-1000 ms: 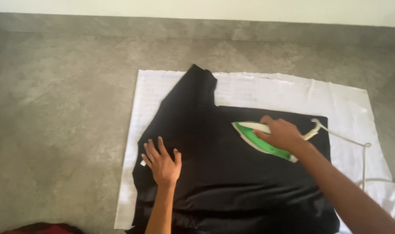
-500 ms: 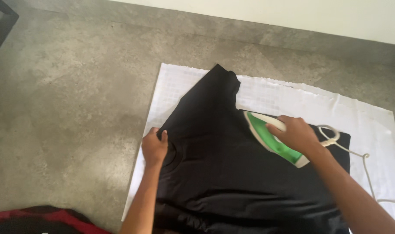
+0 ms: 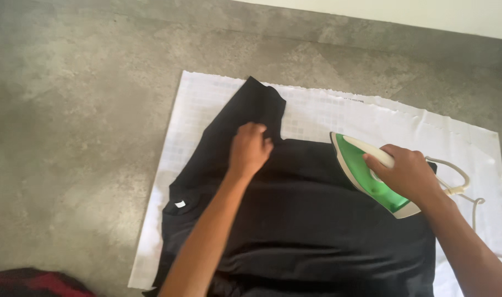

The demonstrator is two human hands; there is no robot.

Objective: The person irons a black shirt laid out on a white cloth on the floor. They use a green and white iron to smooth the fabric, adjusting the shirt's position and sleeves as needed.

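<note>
One head-worn camera looks steeply down, fairly close, over the white cloth on the floor.

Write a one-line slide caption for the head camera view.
Right hand grips a green iron on a black shirt spread over a white cloth; left hand holds the sleeve.

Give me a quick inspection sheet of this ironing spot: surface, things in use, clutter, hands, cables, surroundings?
Surface: white cloth spread flat on the grey concrete floor.
Job's things: black garment lying on the cloth, one sleeve pointing away; green and white iron resting on it.
Clutter: red and dark fabric at the bottom left corner.
Hands: left hand pinching fabric at the sleeve; right hand with its grip closed on the iron's handle.
Cables: white cord looping from the iron's rear over the cloth.
Surroundings: pale wall beyond the floor.
</note>
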